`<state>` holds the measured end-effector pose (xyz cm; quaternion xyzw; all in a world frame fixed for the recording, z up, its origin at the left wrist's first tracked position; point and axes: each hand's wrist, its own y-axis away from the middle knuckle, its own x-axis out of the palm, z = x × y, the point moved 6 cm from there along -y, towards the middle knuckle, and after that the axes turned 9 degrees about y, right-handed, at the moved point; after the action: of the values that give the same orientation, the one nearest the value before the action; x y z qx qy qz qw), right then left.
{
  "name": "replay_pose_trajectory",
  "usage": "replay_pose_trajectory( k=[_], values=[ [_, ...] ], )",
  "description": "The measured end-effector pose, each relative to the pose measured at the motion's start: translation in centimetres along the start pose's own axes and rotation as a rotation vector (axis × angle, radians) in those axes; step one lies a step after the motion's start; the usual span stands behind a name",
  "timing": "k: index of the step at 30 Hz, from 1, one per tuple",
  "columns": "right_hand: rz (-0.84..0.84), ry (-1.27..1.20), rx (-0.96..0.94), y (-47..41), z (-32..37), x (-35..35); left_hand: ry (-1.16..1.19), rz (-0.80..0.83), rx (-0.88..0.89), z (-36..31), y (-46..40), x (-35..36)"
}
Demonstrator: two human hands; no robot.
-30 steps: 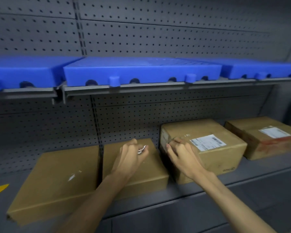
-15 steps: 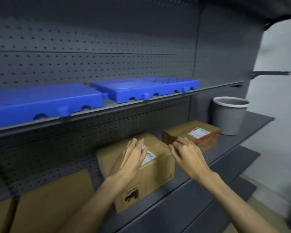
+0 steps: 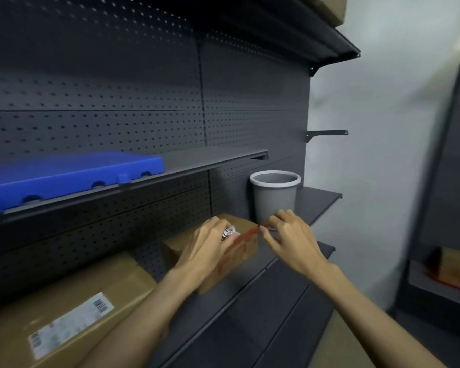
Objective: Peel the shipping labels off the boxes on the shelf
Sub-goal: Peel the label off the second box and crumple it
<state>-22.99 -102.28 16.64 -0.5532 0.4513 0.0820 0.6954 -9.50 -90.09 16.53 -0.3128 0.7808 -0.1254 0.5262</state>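
My left hand (image 3: 206, 248) holds a crumpled white label wad (image 3: 229, 231) between thumb and fingers, above a small brown box with red tape (image 3: 239, 248) on the dark shelf (image 3: 250, 296). My right hand (image 3: 290, 239) hovers just right of that box's far corner with fingers loosely curled and empty, in front of a grey bin (image 3: 274, 199). A larger brown box (image 3: 72, 309) at lower left carries a white shipping label (image 3: 69, 325) on its top. The small box's top is mostly hidden behind my left hand.
A blue plastic pallet (image 3: 72, 176) lies on the shelf above. Pegboard backs the shelving. A shelf bracket (image 3: 325, 134) juts out at the right end. Another shelf unit at far right holds a brown box (image 3: 457, 266). Pale floor shows below.
My view has swung right along the shelf. Both hands travelled with it, from the middle boxes to the red-taped box by the grey bin. The label wad stays in my left hand.
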Motion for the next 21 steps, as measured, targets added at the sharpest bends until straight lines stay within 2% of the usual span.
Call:
replay_pose_trajectory(
  k=[7,21],
  values=[
    [0.004,0.035,0.053,-2.2,-8.4,1.7,-0.105,-0.147,0.191,-3.4,-7.3,5.3],
    [0.011,0.066,0.09,-11.3,-21.9,8.8,0.132,-0.102,0.057,-1.1,-24.9,16.4]
  ],
)
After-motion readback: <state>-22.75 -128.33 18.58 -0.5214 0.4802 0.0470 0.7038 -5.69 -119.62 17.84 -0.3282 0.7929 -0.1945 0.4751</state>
